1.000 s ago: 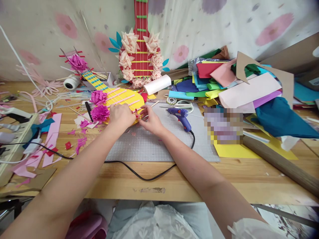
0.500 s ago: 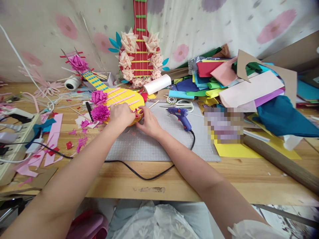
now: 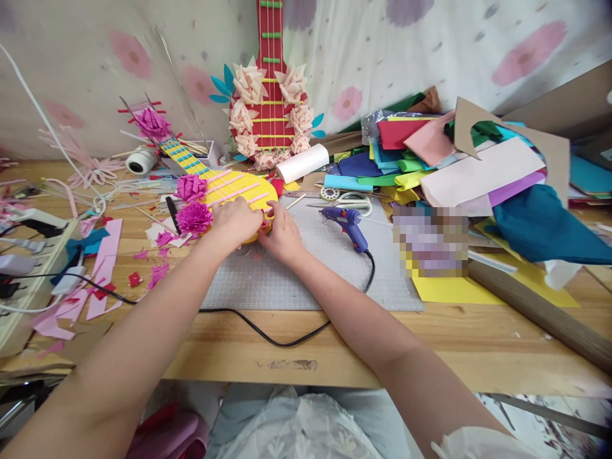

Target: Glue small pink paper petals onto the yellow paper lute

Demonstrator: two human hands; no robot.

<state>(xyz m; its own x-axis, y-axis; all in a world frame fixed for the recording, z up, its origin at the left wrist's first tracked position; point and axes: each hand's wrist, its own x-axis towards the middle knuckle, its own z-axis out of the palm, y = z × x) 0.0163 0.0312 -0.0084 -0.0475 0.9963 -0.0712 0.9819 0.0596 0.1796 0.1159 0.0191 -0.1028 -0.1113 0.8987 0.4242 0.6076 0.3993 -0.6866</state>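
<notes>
A yellow paper guitar (image 3: pixel 236 189) with pink strips and two magenta paper flowers (image 3: pixel 193 217) lies at the back of the grey cutting mat (image 3: pixel 306 274). My left hand (image 3: pixel 236 221) rests curled on the guitar's near edge. My right hand (image 3: pixel 282 231) sits just beside it, fingers bent and pinched at the same edge, on a small pink-red piece that I cannot make out. Both hands nearly touch each other.
A purple glue gun (image 3: pixel 345 220) lies on the mat right of my hands, its black cord (image 3: pixel 268 331) looping toward me. White scissors (image 3: pixel 351 203), a white roll (image 3: pixel 302 162), a red guitar model (image 3: pixel 269 95) and a heap of coloured sheets (image 3: pixel 459 166) stand behind. Pink scraps (image 3: pixel 95 274) litter the left.
My right hand has slid a little left, closer to my left hand at the guitar's edge. The rest has stayed put.
</notes>
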